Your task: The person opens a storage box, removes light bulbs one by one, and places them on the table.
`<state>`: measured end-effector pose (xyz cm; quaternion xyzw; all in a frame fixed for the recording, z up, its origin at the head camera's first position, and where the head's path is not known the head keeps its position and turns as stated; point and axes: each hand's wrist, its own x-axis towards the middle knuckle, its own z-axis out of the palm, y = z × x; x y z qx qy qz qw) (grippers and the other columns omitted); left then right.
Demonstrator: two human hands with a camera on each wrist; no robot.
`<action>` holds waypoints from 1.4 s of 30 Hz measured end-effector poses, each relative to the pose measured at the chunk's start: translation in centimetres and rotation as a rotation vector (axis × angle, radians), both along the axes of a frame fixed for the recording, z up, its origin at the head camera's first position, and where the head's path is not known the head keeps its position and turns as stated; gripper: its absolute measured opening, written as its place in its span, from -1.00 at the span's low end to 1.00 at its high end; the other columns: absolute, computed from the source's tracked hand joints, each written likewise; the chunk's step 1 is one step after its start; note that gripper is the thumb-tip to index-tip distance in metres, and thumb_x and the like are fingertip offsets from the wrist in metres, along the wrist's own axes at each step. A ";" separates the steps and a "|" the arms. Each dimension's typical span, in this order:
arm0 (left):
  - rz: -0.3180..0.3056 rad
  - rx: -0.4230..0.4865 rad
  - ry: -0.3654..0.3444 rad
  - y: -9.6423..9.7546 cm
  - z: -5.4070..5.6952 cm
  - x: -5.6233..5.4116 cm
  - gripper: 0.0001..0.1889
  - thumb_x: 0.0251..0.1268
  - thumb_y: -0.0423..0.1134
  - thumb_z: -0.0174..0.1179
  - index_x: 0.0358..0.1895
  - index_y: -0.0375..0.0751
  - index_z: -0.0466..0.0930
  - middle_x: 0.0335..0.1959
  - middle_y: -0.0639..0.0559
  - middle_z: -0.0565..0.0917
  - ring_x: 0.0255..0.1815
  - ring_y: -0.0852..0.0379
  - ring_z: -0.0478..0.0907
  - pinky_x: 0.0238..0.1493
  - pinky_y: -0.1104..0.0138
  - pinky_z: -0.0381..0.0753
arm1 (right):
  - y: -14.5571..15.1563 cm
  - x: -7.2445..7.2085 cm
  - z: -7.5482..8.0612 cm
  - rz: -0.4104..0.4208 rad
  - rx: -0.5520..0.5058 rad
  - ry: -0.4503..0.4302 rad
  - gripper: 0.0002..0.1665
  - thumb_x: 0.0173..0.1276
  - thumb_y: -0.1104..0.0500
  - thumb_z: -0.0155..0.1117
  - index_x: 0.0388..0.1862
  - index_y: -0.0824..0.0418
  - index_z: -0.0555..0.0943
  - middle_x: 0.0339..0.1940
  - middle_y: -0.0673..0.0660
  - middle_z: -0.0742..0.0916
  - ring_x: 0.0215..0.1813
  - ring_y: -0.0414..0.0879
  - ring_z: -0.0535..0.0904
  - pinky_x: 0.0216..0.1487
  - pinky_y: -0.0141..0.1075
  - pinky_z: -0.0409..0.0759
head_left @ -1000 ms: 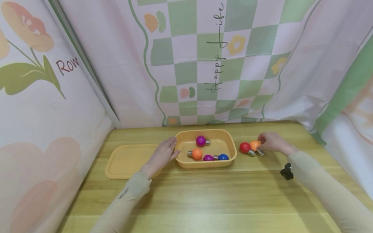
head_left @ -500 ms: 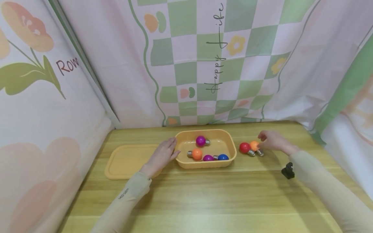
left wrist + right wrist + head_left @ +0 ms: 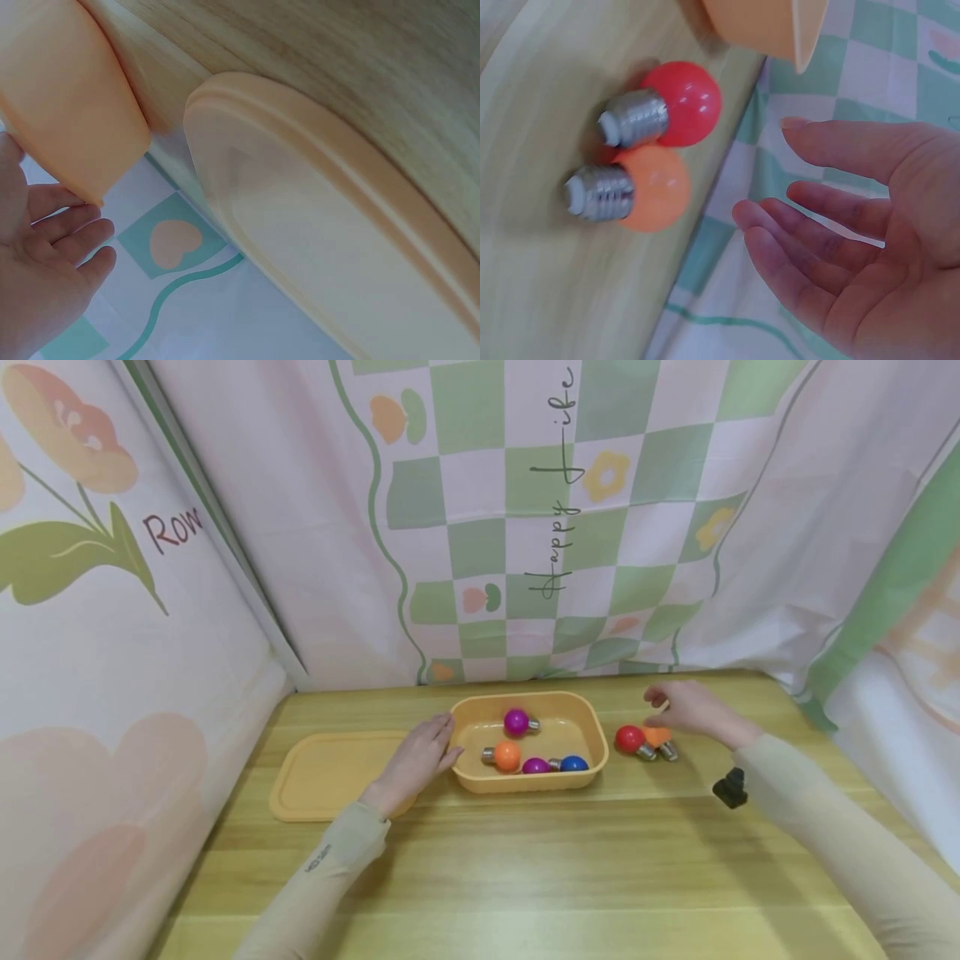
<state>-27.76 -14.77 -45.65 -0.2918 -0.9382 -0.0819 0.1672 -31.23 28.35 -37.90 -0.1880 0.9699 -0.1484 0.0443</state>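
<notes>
My left hand [image 3: 417, 757] touches the left rim of a yellow-orange plastic box [image 3: 525, 784], its fingers nearly straight. Inside the box lie a purple bulb [image 3: 516, 722], an orange bulb [image 3: 507, 755], a second purple bulb [image 3: 536, 766] and a blue bulb [image 3: 574, 763]. Over to the right, a red light bulb [image 3: 684, 103] and another orange light bulb [image 3: 657, 187] lie side by side on the table, metal bases pointing the same way. Above these two hovers my right hand [image 3: 693, 708], fingers loosely bent and holding nothing; the right wrist view shows a gap between fingertips and bulbs.
The matching flat lid [image 3: 330, 774] lies left of the box, partly under my left forearm in the head view. A patterned curtain [image 3: 480, 552] hangs along the table's back edge. A small black device [image 3: 731, 787] sits at my right wrist.
My right hand has lifted and shifted slightly left, away from the orange bulb beside the red one. My left hand, the box and the bulbs have stayed put.
</notes>
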 end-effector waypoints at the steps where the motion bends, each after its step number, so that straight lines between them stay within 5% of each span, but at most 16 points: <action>1: -0.001 0.000 0.000 0.0 0.0 0.0 -0.42 0.47 -0.04 0.11 0.28 -0.52 0.44 0.33 -0.37 0.50 0.35 -0.24 0.49 0.46 0.00 0.46 | -0.3 0.0 0.2 0.006 -0.003 0.003 -0.41 0.18 0.15 0.41 0.06 0.55 0.55 -0.05 0.50 0.70 -0.08 0.31 0.70 0.05 0.20 0.67; 16: -0.017 0.016 0.049 0.0 0.0 -0.1 -0.44 0.45 -0.06 0.15 0.23 -0.53 0.49 0.27 -0.38 0.55 0.30 -0.24 0.54 0.42 0.01 0.51 | -4.9 1.1 1.2 0.115 -0.060 0.020 -0.50 0.17 0.27 0.41 0.04 0.52 0.56 -0.04 0.48 0.70 -0.17 0.19 0.73 -0.09 -0.02 0.79; 32: -0.022 0.011 0.067 0.0 -0.2 -0.2 -0.45 0.44 -0.07 0.16 0.22 -0.54 0.50 0.27 -0.37 0.55 0.30 -0.23 0.54 0.41 0.03 0.52 | -8.2 1.9 -0.1 0.273 -0.065 0.107 -0.62 0.13 0.27 0.47 -0.11 0.45 0.62 -0.18 0.37 0.75 -0.28 0.10 0.74 -0.22 -0.17 0.80; 42: -0.026 0.026 0.068 0.0 -0.4 -0.3 -0.45 0.43 -0.08 0.17 0.23 -0.54 0.49 0.26 -0.39 0.55 0.29 -0.24 0.54 0.41 0.01 0.52 | -10.4 2.1 -0.8 0.259 -0.063 -0.061 -0.62 0.22 0.24 0.41 -0.01 0.39 0.61 -0.07 0.36 0.73 -0.19 0.08 0.73 -0.15 -0.20 0.79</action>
